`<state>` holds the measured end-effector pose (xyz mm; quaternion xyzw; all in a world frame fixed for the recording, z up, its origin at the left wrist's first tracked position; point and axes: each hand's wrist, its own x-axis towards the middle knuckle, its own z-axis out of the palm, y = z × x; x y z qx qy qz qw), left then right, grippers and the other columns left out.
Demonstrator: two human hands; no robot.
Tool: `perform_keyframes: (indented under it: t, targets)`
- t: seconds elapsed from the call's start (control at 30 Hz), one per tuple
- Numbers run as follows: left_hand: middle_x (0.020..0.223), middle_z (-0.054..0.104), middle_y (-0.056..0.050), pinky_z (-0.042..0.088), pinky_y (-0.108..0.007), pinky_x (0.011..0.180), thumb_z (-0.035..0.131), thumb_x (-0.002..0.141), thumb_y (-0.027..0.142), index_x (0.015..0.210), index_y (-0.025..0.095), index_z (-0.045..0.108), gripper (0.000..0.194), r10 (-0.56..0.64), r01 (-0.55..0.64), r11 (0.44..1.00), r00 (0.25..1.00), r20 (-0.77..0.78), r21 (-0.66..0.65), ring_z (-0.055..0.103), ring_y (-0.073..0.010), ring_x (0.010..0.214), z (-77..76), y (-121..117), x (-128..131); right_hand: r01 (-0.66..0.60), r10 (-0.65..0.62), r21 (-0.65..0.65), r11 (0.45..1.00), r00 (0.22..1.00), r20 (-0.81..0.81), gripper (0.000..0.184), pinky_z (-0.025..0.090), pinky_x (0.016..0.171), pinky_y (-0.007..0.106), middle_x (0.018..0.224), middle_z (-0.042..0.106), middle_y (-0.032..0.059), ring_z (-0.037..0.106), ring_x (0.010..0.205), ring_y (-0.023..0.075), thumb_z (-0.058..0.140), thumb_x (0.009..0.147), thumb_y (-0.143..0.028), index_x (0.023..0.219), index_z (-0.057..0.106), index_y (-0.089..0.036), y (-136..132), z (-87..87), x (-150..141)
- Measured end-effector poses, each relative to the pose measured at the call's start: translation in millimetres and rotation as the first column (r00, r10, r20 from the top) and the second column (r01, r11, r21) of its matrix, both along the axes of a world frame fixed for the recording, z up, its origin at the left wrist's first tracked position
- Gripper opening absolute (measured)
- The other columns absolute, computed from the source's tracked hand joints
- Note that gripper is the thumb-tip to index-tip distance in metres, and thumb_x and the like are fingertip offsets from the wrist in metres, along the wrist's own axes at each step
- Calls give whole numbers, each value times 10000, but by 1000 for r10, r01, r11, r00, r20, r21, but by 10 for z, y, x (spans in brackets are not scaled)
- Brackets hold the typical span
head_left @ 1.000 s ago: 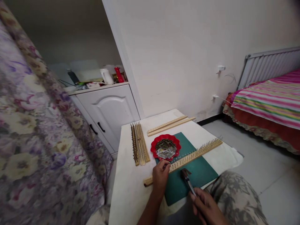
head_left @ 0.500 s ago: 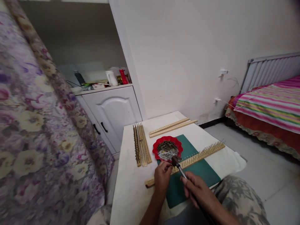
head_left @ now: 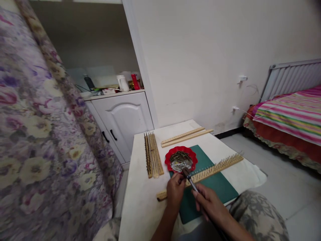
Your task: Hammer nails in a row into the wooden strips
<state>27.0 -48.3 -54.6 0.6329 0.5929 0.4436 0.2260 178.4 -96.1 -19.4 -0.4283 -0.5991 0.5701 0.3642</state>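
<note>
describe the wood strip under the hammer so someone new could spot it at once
On the white-covered table, find the green mat. A nail-studded wooden strip slants across it, beneath the hammer. Unlike the other strips, which lie off the mat, this one crosses it and sticks out past both sides.

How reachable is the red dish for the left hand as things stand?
Probably yes: the red dish is just beyond the left hand, near-left rim unobstructed; the hammer head crowds only its near-right side.

hammer [head_left: 191, 183] in r hand [head_left: 209, 203], l hand [head_left: 175, 190] at wood strip [head_left: 213, 171] w/ nails [head_left: 221, 163]
</note>
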Motion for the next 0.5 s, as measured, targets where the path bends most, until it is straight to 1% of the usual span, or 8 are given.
perform_keyframes:
  t: [0.13, 0.27, 0.33, 0.4, 0.43, 0.5]
  targets:
    - [759, 589, 5, 379, -203, 618, 509, 745, 171, 725, 166, 628, 120, 1, -1, 1000, 1000, -4, 11, 533, -119, 681, -5, -4, -3, -5, 5, -4, 1000, 1000, -8, 321, 203, 263, 133, 477, 501, -110, 346, 243, 31, 424, 868, -514, 739, 416, -220, -59, 31, 25]
    - [746, 584, 1, 393, -208, 616, 502, 769, 203, 712, 168, 634, 147, -35, 34, 999, 999, 17, 15, 542, -123, 674, 16, -17, -8, -26, 24, -52, 998, 999, -40, 341, 177, 277, 150, 487, 487, -108, 316, 266, 35, 417, 867, -542, 743, 417, -224, -222, 68, 124]
    - [751, 588, -2, 405, -211, 613, 504, 762, 201, 719, 169, 636, 143, -56, 56, 998, 998, 32, -7, 553, -126, 673, 34, -20, -16, -71, 70, -76, 995, 997, -19, 373, 163, 293, 168, 481, 472, -100, 315, 280, 43, 419, 849, -574, 718, 419, -224, -305, 30, 176]
    - [763, 594, -5, 415, -215, 620, 518, 745, 194, 727, 170, 638, 124, -63, 64, 998, 998, 22, -26, 563, -131, 683, 55, -20, -36, -120, 122, -94, 988, 992, 18, 403, 167, 315, 185, 464, 448, -93, 314, 304, 55, 422, 830, -598, 683, 424, -223, -366, -48, 210]
    - [766, 597, -7, 416, -217, 625, 522, 741, 192, 728, 171, 638, 119, -63, 63, 998, 998, 4, -28, 565, -133, 690, 68, -20, -54, -129, 133, -101, 986, 991, 30, 412, 178, 330, 191, 464, 435, -89, 316, 326, 61, 429, 820, -605, 667, 429, -222, -386, -96, 220]
    - [760, 599, -8, 413, -220, 632, 521, 748, 196, 726, 173, 635, 119, -63, 62, 998, 997, -46, -18, 564, -138, 703, 108, -18, -106, -108, 112, -100, 989, 993, 32, 418, 224, 374, 196, 501, 413, -80, 339, 404, 79, 454, 800, -607, 649, 443, -218, -406, -193, 230]
